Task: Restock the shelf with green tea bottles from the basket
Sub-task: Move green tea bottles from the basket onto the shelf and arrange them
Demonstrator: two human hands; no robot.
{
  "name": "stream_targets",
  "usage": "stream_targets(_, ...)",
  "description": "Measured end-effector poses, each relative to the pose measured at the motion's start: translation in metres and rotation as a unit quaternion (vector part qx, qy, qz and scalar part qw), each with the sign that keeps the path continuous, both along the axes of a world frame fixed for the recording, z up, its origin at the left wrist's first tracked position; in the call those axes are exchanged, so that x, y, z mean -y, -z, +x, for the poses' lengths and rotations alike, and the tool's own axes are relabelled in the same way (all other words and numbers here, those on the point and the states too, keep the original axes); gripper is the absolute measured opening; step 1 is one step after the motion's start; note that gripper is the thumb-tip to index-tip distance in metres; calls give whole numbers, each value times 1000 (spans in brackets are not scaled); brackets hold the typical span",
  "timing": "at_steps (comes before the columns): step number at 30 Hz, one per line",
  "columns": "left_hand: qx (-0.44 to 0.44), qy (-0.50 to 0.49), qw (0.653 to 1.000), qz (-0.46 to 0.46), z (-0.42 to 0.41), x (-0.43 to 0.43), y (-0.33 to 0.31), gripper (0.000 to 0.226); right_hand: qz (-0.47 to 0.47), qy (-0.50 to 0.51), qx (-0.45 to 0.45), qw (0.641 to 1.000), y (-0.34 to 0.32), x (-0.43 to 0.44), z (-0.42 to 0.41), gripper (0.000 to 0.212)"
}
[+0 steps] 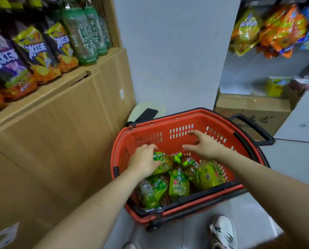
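A red plastic basket (179, 130) with black handles stands on the floor in front of me. Several green tea bottles (179, 184) with green labels lie in its bottom. My left hand (144, 159) reaches into the basket and closes over one green tea bottle (163, 163) on the left side. My right hand (204, 146) hovers above the bottles with its fingers spread, holding nothing. On the shelf (103, 58) at upper left, a row of green tea bottles (83, 36) stands upright at the right end.
Iced tea bottles (35, 51) with dark and orange labels fill the shelf's left part. Large cardboard boxes (56, 141) stand under the shelf beside the basket. Another carton (252, 112) sits behind the basket, snack bags (268, 31) hang at upper right, and my shoe (222, 232) is below.
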State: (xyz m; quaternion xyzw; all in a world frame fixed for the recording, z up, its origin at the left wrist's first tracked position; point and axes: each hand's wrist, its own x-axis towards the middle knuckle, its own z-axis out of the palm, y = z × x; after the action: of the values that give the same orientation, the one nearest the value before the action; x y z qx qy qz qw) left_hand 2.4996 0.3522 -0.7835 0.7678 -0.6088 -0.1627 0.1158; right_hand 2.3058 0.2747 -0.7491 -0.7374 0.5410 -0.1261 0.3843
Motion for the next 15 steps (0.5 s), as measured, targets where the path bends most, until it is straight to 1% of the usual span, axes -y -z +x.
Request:
stream_targets(2,23,-6,998,53,7,25,23,61,88,80,77,990,33,26,20,78)
stream_targets(3,25,-12,997,70,13,36,35,64,119,109,102,982,53,36,33,84)
stream_targets(7,35,-40,992,113,38,67,82,66,217,192,149,945,130,47,87,106)
stream_targets(10,-3,-85,982,171,46,80,115,67,262,263,170,913,174,50,118,112)
stream_targets(12,-18,-79,976,202,48,86,130,65,284,301,210,886,195,53,130,115)
stream_targets(14,-17,-78,977,198,52,91,136,59,286,330,257,862,208,56,137,113)
stream_targets(15,-20,-85,978,191,54,93,137,55,278,342,268,857,213,58,139,112)
